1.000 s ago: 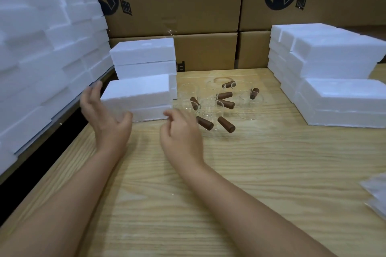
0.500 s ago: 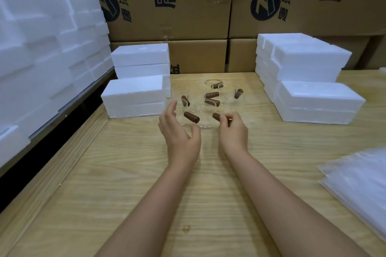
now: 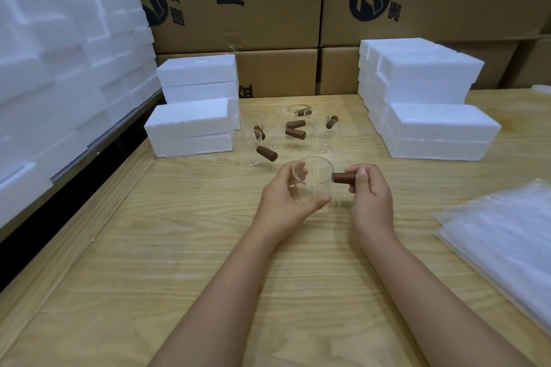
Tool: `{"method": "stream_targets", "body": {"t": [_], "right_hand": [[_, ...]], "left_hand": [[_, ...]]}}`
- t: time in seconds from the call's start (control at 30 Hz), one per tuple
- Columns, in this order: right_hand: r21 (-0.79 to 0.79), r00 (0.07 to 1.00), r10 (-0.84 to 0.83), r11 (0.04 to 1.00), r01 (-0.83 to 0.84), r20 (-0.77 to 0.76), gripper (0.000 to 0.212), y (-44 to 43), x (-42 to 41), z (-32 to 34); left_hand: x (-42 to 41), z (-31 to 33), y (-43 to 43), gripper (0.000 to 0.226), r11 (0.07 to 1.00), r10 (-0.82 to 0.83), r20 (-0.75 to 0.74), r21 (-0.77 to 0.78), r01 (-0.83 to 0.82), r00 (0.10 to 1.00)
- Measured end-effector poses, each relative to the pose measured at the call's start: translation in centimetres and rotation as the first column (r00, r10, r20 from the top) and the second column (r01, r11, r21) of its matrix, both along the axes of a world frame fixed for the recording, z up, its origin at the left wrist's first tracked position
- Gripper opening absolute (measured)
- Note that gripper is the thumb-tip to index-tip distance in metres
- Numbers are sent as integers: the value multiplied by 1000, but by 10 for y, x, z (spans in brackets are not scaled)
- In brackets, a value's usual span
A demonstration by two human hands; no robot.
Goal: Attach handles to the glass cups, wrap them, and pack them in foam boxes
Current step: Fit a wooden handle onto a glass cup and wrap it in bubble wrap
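A glass cup (image 3: 313, 180) has been lifted out of the cluster toward which both hands were reaching half a second ago, and it is now held nearer than the rest, just above the table (image 3: 179, 247). The cup is gripped by the left hand (image 3: 283, 202): its fingers (image 3: 287, 173) are curled round the far left side of the glass, and the thumb is pressed against the near side. A brown handle (image 3: 343, 177) is seen projecting from the right wall of the cup, touching it. This handle is pinched by the right hand (image 3: 369, 197), whose fingers are closed on its outer end.

The remaining cups (image 3: 280, 134), clear glass with brown handles pointing various ways, are grouped on the far side of the hands. They are flanked on the left by a low stack of foam boxes (image 3: 190, 125) and on the right by a taller foam stack (image 3: 432, 116). A pile of clear plastic bags (image 3: 507, 235) is laid at the near right of the table. A wall of foam blocks (image 3: 59, 53) is ranged along the left, and printed cardboard cartons (image 3: 268, 9) are stacked at the far edge.
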State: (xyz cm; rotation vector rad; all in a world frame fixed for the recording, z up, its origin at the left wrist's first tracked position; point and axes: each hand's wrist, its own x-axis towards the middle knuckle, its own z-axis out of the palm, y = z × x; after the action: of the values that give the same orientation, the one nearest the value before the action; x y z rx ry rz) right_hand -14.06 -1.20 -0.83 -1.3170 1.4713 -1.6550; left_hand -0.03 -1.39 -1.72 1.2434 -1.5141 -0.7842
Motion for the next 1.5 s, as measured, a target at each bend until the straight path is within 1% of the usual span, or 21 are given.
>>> {"method": "stream_targets", "body": {"t": [0.07, 0.27, 0.37, 0.43, 0.5, 0.6, 0.7, 0.8, 0.97, 1.1, 1.17, 1.23, 1.33, 1.4, 1.5], "right_hand": [[2, 1000, 1, 1000, -1, -17, 25, -1, 1, -2], [14, 999, -28, 999, 29, -47, 24, -4, 3, -4], [-10, 1000, -19, 1000, 18, -21, 18, -5, 8, -1], [-32, 1000, -14, 999, 14, -5, 19, -4, 13, 2], [-26, 1000, -19, 999, 19, 10, 26, -4, 18, 4], [36, 998, -57, 998, 56, 1, 40, -4, 20, 5], [78, 997, -72, 994, 72, 9, 45, -4, 20, 6], [132, 998, -66, 989, 65, 10, 56, -4, 21, 8], [135, 991, -55, 988, 72, -124, 76, 1, 27, 11], [148, 983, -12, 988, 40, -183, 81, 4, 31, 9], [145, 984, -19, 988, 45, -177, 79, 4, 31, 9], [138, 989, -35, 989, 55, -146, 73, 3, 32, 8], [113, 996, -35, 993, 45, -84, 58, 1, 29, 5], [71, 998, -17, 997, 21, -53, 46, 0, 27, 4], [31, 997, 73, 997, -72, -39, 28, -5, 21, 6]], "left_hand": [[2, -1, -1, 64, 1000, 7, 23, -17, -7, 1000], [2, 2, -2, 66, 999, -2, 14, -40, 2, 1000], [1, 4, -3, 68, 998, -40, 21, -43, 41, 999], [1, 4, -4, 69, 996, -70, 34, -51, 72, 997], [1, 4, -4, 71, 995, -67, 76, -72, 72, 995], [0, 5, -5, 74, 989, -50, 168, -132, 73, 985], [-1, 3, -5, 71, 985, -29, 204, -163, 63, 978], [-1, 1, -6, 70, 985, 5, 239, -168, 36, 971], [-2, 4, -6, 66, 983, 40, 239, -183, 5, 970], [-2, 4, -6, 68, 979, 51, 214, -202, -7, 976], [-3, 5, -6, 64, 980, 54, 215, -201, -10, 975], [-3, 5, -5, 59, 979, 41, 221, -204, 5, 974], [-3, 4, -6, 68, 977, 26, 222, -210, 21, 975], [-3, 4, -7, 70, 976, 24, 205, -217, 21, 978], [-1, 4, -8, 68, 974, 9, 164, -223, 28, 986]]}}
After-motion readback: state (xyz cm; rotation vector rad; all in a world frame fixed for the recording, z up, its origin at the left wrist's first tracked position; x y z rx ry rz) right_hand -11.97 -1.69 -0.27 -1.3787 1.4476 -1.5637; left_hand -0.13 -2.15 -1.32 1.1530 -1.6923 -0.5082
